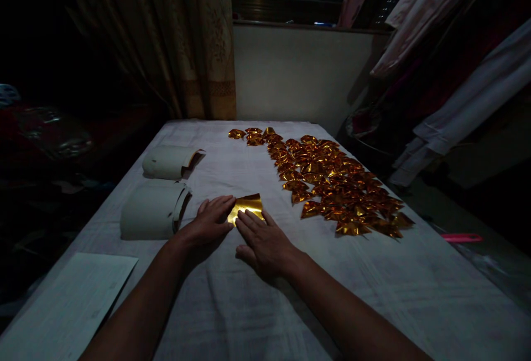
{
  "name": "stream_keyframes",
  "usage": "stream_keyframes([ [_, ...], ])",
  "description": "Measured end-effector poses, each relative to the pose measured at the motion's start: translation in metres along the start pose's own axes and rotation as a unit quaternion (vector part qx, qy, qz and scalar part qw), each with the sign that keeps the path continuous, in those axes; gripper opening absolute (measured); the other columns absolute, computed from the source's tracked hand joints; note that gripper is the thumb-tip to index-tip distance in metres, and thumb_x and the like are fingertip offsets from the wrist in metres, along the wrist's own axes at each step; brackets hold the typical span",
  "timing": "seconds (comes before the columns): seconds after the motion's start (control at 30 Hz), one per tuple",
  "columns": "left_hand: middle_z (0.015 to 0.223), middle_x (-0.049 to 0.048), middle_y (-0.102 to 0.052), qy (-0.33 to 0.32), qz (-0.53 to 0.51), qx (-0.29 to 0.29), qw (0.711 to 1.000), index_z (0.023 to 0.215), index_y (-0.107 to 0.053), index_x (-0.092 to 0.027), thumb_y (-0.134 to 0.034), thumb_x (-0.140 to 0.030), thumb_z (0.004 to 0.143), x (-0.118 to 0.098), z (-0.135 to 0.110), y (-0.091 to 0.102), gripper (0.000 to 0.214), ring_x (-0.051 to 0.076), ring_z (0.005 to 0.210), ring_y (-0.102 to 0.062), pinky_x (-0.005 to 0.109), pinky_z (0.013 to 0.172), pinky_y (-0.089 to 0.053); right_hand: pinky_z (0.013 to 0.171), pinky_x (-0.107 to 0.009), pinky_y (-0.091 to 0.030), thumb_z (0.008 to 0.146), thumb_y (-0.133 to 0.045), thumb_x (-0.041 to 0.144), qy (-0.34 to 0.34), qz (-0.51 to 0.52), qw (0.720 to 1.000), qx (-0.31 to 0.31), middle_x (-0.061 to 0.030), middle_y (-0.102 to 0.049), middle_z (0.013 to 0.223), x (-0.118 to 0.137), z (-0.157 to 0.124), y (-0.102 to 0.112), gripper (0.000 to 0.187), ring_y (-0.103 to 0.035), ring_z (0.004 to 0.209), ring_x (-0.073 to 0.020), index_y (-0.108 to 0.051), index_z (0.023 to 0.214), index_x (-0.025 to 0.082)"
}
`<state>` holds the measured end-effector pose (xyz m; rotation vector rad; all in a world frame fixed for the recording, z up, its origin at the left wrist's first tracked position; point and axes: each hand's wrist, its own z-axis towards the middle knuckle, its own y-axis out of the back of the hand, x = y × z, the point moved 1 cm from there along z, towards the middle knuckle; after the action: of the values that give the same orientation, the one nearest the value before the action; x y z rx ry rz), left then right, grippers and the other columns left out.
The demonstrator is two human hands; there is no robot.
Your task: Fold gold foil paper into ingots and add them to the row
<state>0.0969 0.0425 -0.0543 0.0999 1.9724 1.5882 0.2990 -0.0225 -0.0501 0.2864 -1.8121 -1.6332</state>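
Note:
A sheet of shiny gold foil paper (251,203) lies on the cloth-covered table in front of me. My right hand (265,239) rests flat on its near part, fingers stretched and thumb apart. At the sheet's left edge is my left hand (212,219), its fingers extended towards the paper; the fingertips touch or nearly touch it. Neither hand grips anything. To the right spreads a pile of folded gold foil pieces (332,178), pinched into ingot-like shapes.
Two curled stacks of pale paper, a farther one (168,162) and a nearer one (145,212), stand on the left. A flat white sheet (74,300) lies at the near left. Curtain (199,46) and wall are behind; clothes (477,101) hang at right. A pink handle (462,237) shows beyond the right edge.

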Motion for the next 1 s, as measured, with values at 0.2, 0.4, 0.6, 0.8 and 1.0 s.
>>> stream_keyframes([
  [0.2, 0.161, 0.0101, -0.035, 0.021, 0.024, 0.005, 0.999, 0.154, -0.036, -0.022, -0.052, -0.028, 0.088, -0.006, 0.001, 0.003, 0.068, 0.027, 0.151, -0.027, 0.053, 0.122, -0.016, 0.122, -0.059, -0.012, 0.102, -0.042, 0.051, -0.061, -0.021, 0.998, -0.004, -0.0169, -0.03, 0.16, -0.012, -0.021, 0.004, 0.064, -0.023, 0.151, -0.0296, -0.037, 0.153, 0.013],
  [0.4, 0.16, 0.012, -0.038, 0.048, 0.05, -0.095, 0.993, 0.142, -0.052, -0.024, -0.056, -0.028, 0.09, -0.022, 0.004, 0.001, 0.052, 0.031, 0.147, -0.033, 0.058, 0.118, -0.024, 0.121, -0.06, -0.016, 0.101, -0.045, 0.051, -0.124, -0.027, 0.991, -0.043, -0.0175, -0.031, 0.16, -0.017, -0.033, -0.001, 0.064, -0.026, 0.15, -0.0314, -0.039, 0.152, 0.013],
  [0.6, 0.15, 0.0074, -0.052, -0.091, 0.12, -0.125, 0.981, 0.128, -0.063, -0.024, -0.047, -0.026, 0.097, -0.061, -0.013, -0.014, 0.035, 0.027, 0.145, -0.038, 0.052, 0.123, -0.018, 0.121, -0.059, -0.016, 0.101, -0.044, 0.052, -0.13, -0.03, 0.989, -0.059, -0.0166, -0.032, 0.16, -0.016, -0.033, -0.006, 0.064, -0.026, 0.15, -0.0316, -0.04, 0.152, 0.014],
  [0.8, 0.157, 0.0121, -0.043, -0.095, 0.153, -0.062, 0.982, 0.151, -0.041, -0.021, -0.035, -0.054, 0.101, -0.058, -0.031, -0.035, 0.06, 0.03, 0.147, -0.035, 0.055, 0.121, -0.018, 0.121, -0.06, -0.017, 0.1, -0.042, 0.059, -0.102, -0.021, 0.993, -0.063, -0.0171, -0.035, 0.158, -0.023, -0.035, -0.004, 0.068, -0.029, 0.149, -0.0316, -0.041, 0.152, 0.016],
  [1.0, 0.153, 0.009, -0.049, -0.08, 0.167, -0.128, 0.974, 0.147, -0.048, -0.029, -0.04, -0.043, 0.102, -0.065, -0.036, -0.039, 0.047, 0.031, 0.142, -0.043, 0.062, 0.12, -0.015, 0.122, -0.057, -0.018, 0.101, -0.041, 0.056, -0.081, -0.019, 0.996, -0.031, -0.0167, -0.032, 0.16, -0.027, -0.038, 0.005, 0.065, -0.027, 0.15, -0.0298, -0.04, 0.152, 0.015],
])
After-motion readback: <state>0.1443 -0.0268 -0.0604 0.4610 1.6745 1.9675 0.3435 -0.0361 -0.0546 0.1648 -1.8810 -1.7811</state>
